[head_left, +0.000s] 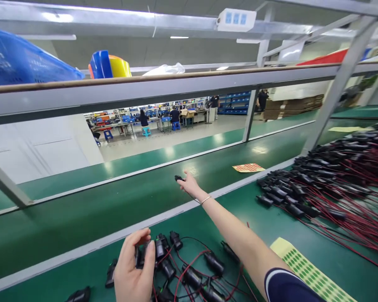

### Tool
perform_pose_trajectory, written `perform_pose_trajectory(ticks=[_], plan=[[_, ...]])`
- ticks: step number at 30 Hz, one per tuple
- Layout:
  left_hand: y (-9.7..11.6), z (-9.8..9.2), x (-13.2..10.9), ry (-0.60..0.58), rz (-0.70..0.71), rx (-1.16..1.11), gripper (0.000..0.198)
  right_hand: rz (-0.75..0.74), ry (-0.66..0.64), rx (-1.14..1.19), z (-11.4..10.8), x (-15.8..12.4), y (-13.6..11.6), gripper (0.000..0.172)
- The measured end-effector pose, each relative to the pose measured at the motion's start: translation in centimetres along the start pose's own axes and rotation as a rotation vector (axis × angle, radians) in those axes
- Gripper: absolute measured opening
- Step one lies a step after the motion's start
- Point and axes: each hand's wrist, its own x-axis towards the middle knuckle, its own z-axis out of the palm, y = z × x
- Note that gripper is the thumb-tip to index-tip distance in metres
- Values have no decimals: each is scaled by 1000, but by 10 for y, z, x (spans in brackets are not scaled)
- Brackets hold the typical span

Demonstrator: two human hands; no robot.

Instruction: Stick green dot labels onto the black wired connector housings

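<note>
My right hand (189, 183) reaches far forward over the green belt, with a small black connector (179, 178) pinched in its fingers. A thin dark wire runs back from it along the wrist. Low in the view, my left hand (132, 266) is half curled, thumb and fingers apart, beside a loose group of black connectors (192, 276) with red and black wires. Dark parts show through the gap between thumb and fingers; they seem to lie behind the hand. One more black connector (79, 295) lies at the bottom edge, left of this hand.
A large pile of black connectors with red wires (305, 188) covers the right side. A green-dot sticker sheet (308, 268) lies near my right arm, a red-dot sheet (248, 167) on the belt. Metal posts (340, 84) and a shelf rail (176, 86) stand ahead; people work far behind.
</note>
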Motion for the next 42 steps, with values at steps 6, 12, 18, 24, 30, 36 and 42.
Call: perform_pose_trajectory(ticks=[6, 12, 18, 24, 30, 36, 42], plan=[[24, 19, -8, -201, -387, -445, 55, -437, -138, 160, -13, -122, -40, 83], [54, 18, -13, -74, -479, -779, 44, -840, -234, 211, 4, -200, -52, 79], [59, 4, 6, 2, -245, -559, 38, -821, -151, 406, 4, -185, -47, 40], [59, 0, 3, -140, -49, -223, 27, -567, -390, 703, -6, -178, -45, 27], [51, 0, 3, -130, 67, -12, 18, -403, -528, 818, 9, -169, -47, 33], [49, -1, 5, -136, 70, 55, 22, -386, -581, 812, 17, -169, -48, 36], [45, -2, 6, -112, 92, 104, 17, -420, -543, 783, 19, -172, -50, 31]])
